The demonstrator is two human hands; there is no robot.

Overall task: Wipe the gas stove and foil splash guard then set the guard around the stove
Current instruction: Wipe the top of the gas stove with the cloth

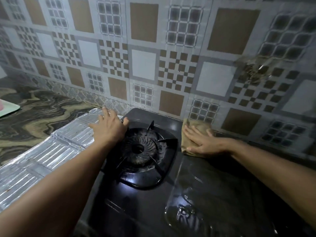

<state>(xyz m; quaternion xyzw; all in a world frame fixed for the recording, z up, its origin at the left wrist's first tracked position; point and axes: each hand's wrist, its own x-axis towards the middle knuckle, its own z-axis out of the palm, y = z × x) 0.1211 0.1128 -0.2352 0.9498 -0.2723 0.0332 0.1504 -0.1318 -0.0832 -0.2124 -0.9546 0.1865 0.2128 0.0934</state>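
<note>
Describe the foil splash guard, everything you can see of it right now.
The foil splash guard is a shiny, silvery sheet of ribbed panels joined at creases, with a few small brown specks. It lies flat on the marbled countertop to the left of the black gas stove, not standing around it, and runs from the near left edge of the view toward the tiled wall. The left hand rests open across its far end and the stove's edge. The left forearm hides part of it.

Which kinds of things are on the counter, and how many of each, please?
Black single-burner gas stove: 1
Ribbed silver foil splash guard, lying flat: 1
Brown wiping cloth: 1
Pale green tray, partly out of view: 1
Hands, left hand and right hand: 2
Total: 6
</note>
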